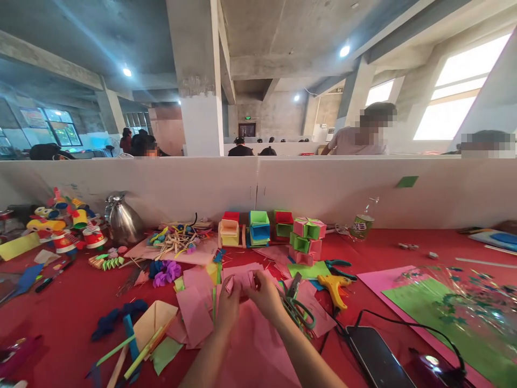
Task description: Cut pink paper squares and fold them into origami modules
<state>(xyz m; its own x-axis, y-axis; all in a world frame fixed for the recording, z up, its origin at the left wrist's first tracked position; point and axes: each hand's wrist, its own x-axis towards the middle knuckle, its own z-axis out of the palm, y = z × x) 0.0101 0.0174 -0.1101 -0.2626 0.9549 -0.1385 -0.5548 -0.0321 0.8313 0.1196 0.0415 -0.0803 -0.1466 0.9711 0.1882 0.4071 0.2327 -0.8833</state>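
Note:
My left hand (230,303) and my right hand (264,295) come together over the middle of the table. Between them is a small piece of folded pink paper (241,278), pinched at either end by the fingers. Pink paper squares (194,315) lie scattered to the left of my hands, and a larger pink sheet (258,350) shows below, between my forearms. Just right of my right hand are green-handled scissors (302,312), partly behind my wrist. A yellow glue gun (334,290) rests farther right.
Folded paper boxes in several colours (259,229) stand before the white partition (161,186). A steel jug (122,220) and paper-cup figures (64,240) are at the left. At the right lie a phone (377,355), its cable and a green sheet (428,307). People sit beyond the partition.

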